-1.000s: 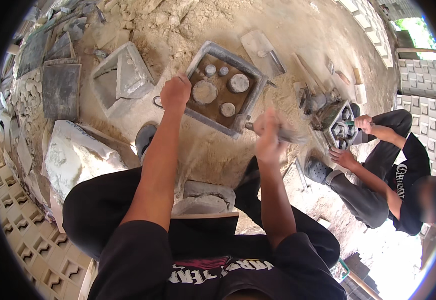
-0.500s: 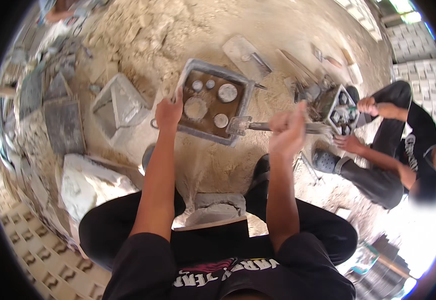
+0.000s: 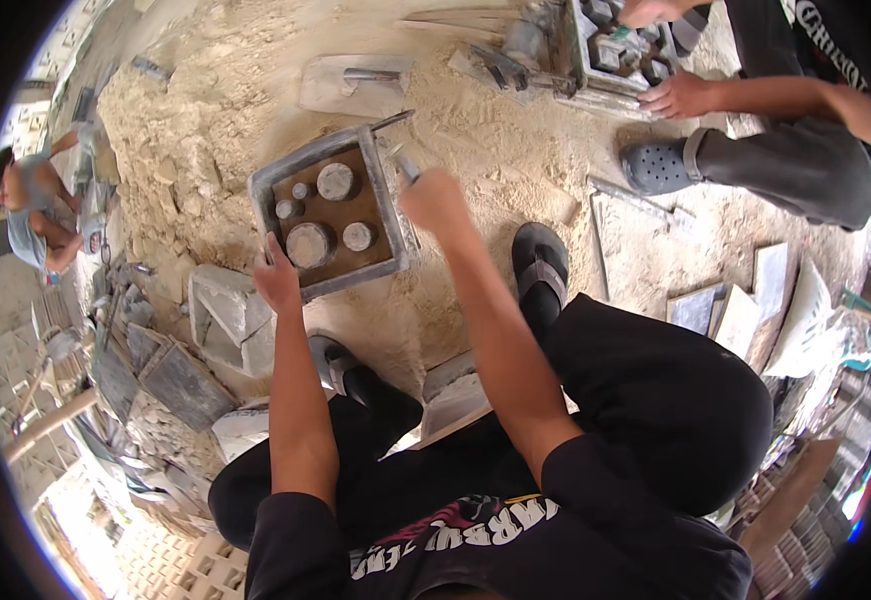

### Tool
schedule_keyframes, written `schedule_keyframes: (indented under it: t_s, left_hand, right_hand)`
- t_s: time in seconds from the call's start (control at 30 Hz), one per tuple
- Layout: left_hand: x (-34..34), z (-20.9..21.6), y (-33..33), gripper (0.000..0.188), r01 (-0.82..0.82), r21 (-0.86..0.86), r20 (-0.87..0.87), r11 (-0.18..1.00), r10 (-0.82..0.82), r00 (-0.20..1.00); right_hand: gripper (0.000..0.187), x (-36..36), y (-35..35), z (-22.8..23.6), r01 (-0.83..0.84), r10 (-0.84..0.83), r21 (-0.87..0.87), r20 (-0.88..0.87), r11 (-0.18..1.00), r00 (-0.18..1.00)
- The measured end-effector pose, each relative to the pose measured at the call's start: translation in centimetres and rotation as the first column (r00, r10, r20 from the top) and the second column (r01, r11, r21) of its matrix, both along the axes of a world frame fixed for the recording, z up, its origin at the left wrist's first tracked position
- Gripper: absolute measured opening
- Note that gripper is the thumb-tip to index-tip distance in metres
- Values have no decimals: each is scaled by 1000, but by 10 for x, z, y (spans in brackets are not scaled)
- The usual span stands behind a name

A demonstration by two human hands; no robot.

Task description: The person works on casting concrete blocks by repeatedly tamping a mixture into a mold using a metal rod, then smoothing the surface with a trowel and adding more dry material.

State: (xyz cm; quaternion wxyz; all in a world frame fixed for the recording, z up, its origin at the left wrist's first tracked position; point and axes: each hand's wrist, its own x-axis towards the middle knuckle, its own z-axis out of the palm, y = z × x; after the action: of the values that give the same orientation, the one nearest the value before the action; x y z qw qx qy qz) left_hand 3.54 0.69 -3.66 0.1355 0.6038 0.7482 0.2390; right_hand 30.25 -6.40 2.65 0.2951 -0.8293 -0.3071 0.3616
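Note:
A grey square moulding frame (image 3: 328,290) lies on the sandy floor in front of me, turned at a slant. Packed brown sand fills its inside, with several pale round discs (image 3: 310,245) of different sizes standing in it. My left hand (image 3: 278,277) grips the frame's near left corner. Just beyond the right wall, my right hand (image 3: 436,203) is closed round a flat-bladed hand tool (image 3: 406,163). Only a short part of that tool shows above the fist; the rest is hidden by the hand.
A flat board with a metal-handled float (image 3: 371,78) lies beyond the frame. At the upper right, a co-worker's hand (image 3: 678,95) rests by a second mould (image 3: 628,60). Broken pale blocks (image 3: 231,310) lie left; another person (image 3: 41,205) crouches far left.
My view has swung to the right, so the frame appears further left. My right hand has changed the tool's angle: earlier it lay sideways over the frame's right corner; now it points up beside the right wall.

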Motion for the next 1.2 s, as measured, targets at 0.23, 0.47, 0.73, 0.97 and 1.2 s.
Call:
schedule_keyframes:
  t_s: [0.23, 0.47, 0.73, 0.97, 1.2]
  left_hand:
    - [-23, -23, 4, 65, 20, 51, -56, 998, -17, 998]
    - [-25, -29, 5, 68, -77, 105, -96, 992, 87, 992]
    - [-21, -22, 3, 65, -37, 87, -24, 996, 39, 999]
    - [-18, -15, 2, 59, -95, 1, -29, 995, 95, 995]
    - [40, 1, -28, 57, 112, 139, -218, 984, -80, 973]
  right_hand:
    - [23, -66, -19, -15, -1, 4, 30, -87, 1000, 996]
    - [19, -54, -1, -14, -58, 59, 38, -11, 998, 998]
    - [18, -52, 3, -23, -97, 96, 22, 47, 995, 994]
    - [32, -47, 0, -12, -16, 9, 180, 41, 984, 999]
    - [56, -7, 9, 65, 174, -128, 379, -143, 909, 981]
